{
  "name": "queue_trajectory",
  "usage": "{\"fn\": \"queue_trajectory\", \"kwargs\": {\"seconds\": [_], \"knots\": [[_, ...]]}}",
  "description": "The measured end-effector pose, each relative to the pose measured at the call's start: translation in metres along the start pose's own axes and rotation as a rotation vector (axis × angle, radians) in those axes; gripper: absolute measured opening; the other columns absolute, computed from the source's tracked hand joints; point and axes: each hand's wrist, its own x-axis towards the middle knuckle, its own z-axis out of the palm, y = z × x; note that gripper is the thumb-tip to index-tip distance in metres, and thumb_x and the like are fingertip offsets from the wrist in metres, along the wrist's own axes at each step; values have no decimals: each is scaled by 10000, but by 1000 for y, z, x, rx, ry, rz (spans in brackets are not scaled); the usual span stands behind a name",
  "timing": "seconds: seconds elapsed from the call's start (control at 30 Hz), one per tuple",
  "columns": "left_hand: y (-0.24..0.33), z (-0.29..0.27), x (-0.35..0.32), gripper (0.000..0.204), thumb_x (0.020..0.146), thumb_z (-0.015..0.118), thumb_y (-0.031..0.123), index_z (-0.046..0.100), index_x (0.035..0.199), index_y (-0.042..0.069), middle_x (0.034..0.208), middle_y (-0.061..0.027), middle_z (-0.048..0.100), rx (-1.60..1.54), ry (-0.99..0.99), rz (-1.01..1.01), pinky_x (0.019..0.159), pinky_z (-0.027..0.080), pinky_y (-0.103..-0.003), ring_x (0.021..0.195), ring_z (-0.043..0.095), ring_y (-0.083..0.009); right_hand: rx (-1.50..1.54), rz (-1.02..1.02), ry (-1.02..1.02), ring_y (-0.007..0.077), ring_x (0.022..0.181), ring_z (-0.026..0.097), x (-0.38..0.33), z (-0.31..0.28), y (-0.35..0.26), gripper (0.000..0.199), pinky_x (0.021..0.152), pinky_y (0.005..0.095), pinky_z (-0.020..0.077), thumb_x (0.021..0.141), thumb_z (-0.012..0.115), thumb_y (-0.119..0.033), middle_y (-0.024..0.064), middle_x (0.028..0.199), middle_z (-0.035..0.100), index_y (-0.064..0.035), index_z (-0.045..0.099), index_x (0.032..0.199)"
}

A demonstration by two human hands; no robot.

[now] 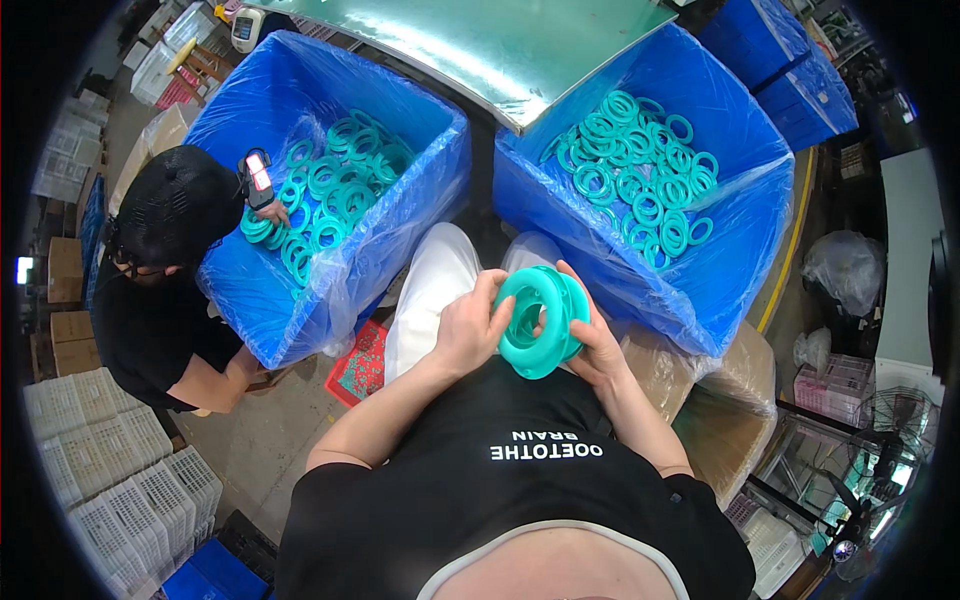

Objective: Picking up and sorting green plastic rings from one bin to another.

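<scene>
Two or more teal plastic rings [533, 359] are held together above my lap, one in front of the other. My left hand [468, 328] grips the front ring's left side, its thumb laid over the rim. On the other side, my right hand [600, 348] has its fingers wrapped round the rear ring's edge. The fingers behind the rings are partly hidden. Just beyond my hands, a blue bin [741, 240] lined with clear plastic holds many loose teal rings [648, 207] of the same kind.
At the left, a co-worker [160, 290] reaches into another lined blue bin [225, 290] of teal rings. A red tray [334, 384] of small bits lies on the floor. A green-topped table [480, 45] stands ahead, a fan [850, 515] at the lower right.
</scene>
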Motion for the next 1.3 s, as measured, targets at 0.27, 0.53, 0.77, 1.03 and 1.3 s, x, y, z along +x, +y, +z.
{"fn": "queue_trajectory", "kwargs": {"seconds": [0.27, 0.53, 0.77, 1.03, 1.3], "knots": [[-2, 11, 1, 252, 865, 580, 134, 488, 1092, 79, 692, -118, 622, 83, 19, 65, 531, 472, -422, 612, 623, -327, -188, -48, 88, 212, 1233, 446, -2, 12, 7, 909, 1020, 369, 388, 745, 747, -114, 74, 1358, 408, -143, 194, 1466], [4, 2, 3, 326, 814, 635, 126, 560, 1130, 97, 760, -93, 644, 237, 52, 198, 549, 490, -387, 636, 634, -279, -180, 27, 135, 237, 1118, 547, 0, 25, 2, 865, 976, 394, 432, 811, 712, -175, 110, 1331, 426, -151, 153, 1471], [4, 2, 5, 340, 827, 636, 121, 558, 1156, 85, 778, -57, 632, 197, 90, 352, 565, 486, -347, 656, 634, -217, -167, 107, 79, 234, 1006, 598, 3, 14, -4, 890, 904, 400, 489, 789, 730, -309, 122, 1176, 533, -158, 174, 1467], [-13, 4, 5, 403, 995, 402, 283, 451, 1279, 2, 773, -61, 612, -797, -115, -174, 494, 398, -200, 547, 490, -64, -293, 73, 181, 210, 996, 589, 0, 14, -2, 857, 893, 370, 483, 763, 701, -90, 100, 1247, 489, -130, 200, 1458], [10, -24, 5, 423, 982, 450, 281, 459, 1291, -7, 934, -90, 635, -1143, -635, -323, 491, 417, -187, 621, 544, -70, -451, -278, 358, 184, 972, 582, 6, 9, -15, 808, 868, 333, 490, 777, 652, 23, 106, 1181, 522, -117, 224, 1447]]}}
